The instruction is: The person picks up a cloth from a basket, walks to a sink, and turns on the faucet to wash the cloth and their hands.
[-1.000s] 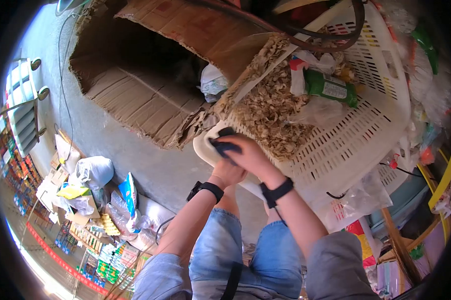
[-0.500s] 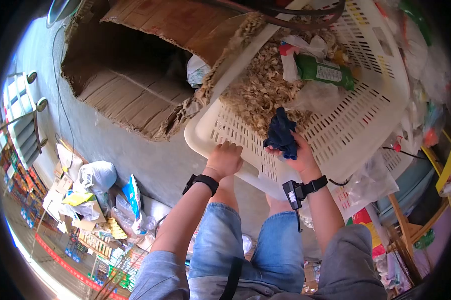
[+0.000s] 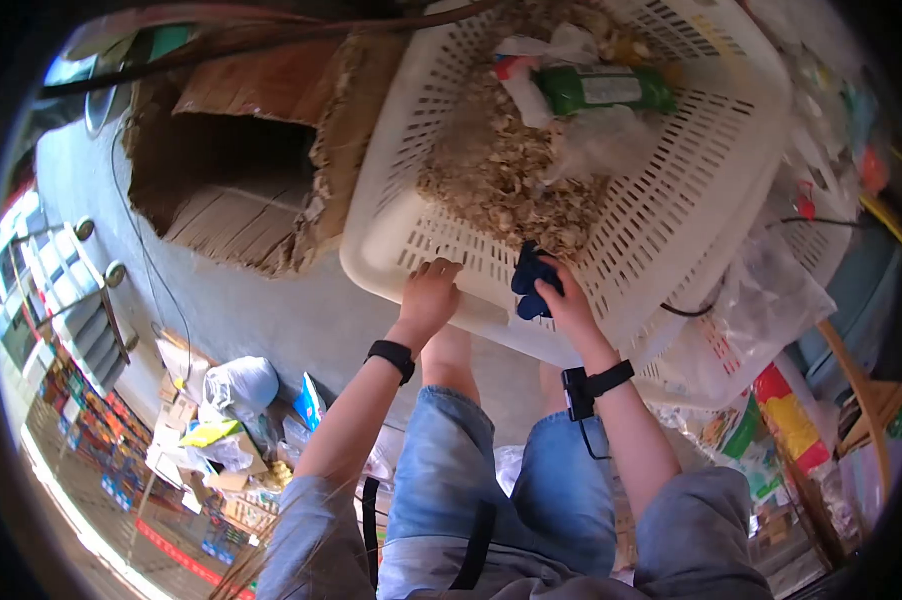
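A large white slatted plastic basket (image 3: pixel 371 245) stands in front of me. My left hand (image 3: pixel 431 297) is closed over its near rim, with the fingertips on the inner side. My right hand (image 3: pixel 568 305) grips a bunched dark blue cloth (image 3: pixel 533 282) against the basket's near wall, a little right of my left hand. Inside the basket lies a heap of pale brown dried flakes (image 3: pixel 511 190). A green packet (image 3: pixel 606 88) and a crumpled clear plastic bag (image 3: pixel 611 145) rest on top of the flakes.
An open, torn cardboard box (image 3: pixel 241 225) stands left of the basket. Plastic bags (image 3: pixel 771 290) crowd the right side. Bags and cartons (image 3: pixel 221 430) are piled on the floor at lower left, below a wheeled cart (image 3: pixel 81 300).
The dark blue cloth is bunched more tightly in my right hand and sits slightly left and lower. My left hand remains at the rim. The view has shifted, with the box now further left.
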A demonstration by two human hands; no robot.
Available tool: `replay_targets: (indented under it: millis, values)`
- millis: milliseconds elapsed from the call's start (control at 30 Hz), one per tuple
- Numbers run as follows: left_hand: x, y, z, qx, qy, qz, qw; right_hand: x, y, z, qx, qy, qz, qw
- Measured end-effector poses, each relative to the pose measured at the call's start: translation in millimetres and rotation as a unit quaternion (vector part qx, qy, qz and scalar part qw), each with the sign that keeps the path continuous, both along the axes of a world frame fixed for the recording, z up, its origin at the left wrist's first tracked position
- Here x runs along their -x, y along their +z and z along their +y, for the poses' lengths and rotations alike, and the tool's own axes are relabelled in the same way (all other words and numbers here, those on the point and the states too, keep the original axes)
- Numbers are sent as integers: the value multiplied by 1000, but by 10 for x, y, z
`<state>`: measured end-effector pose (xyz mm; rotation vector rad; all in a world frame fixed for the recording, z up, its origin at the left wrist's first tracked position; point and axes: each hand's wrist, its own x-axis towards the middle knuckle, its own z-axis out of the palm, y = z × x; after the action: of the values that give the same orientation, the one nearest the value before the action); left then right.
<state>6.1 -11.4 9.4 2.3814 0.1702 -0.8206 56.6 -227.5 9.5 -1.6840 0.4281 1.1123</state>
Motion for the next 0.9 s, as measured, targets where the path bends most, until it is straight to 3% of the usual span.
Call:
replay_targets:
  millis: [67, 200, 300, 433, 667, 767, 900]
  values:
    - [-13, 60, -162, 72, 67, -25, 995, 83, 68, -43, 22, 51, -77, 996]
    - [-304, 305, -699, 176, 0, -33, 984, 274, 120, -98, 95, 201, -205, 953]
    - [-266, 195, -931, 169, -3, 2, 986, 417, 92, -176, 141, 268, -237, 923]
    - [-105, 21, -1131, 166, -51, 73, 982, 638, 17, -396, 131, 260, -248, 924]
    - [-5, 62, -1417, 199, -25, 115, 973, 728, 133, -671, 109, 221, -188, 951]
    - [-33, 186, -1533, 170, -54, 115, 977, 755, 205, -789, 101, 225, -178, 952]
    - [11, 428, -1773, 131, -82, 33, 987, 779, 501, -1031, 88, 187, -203, 957]
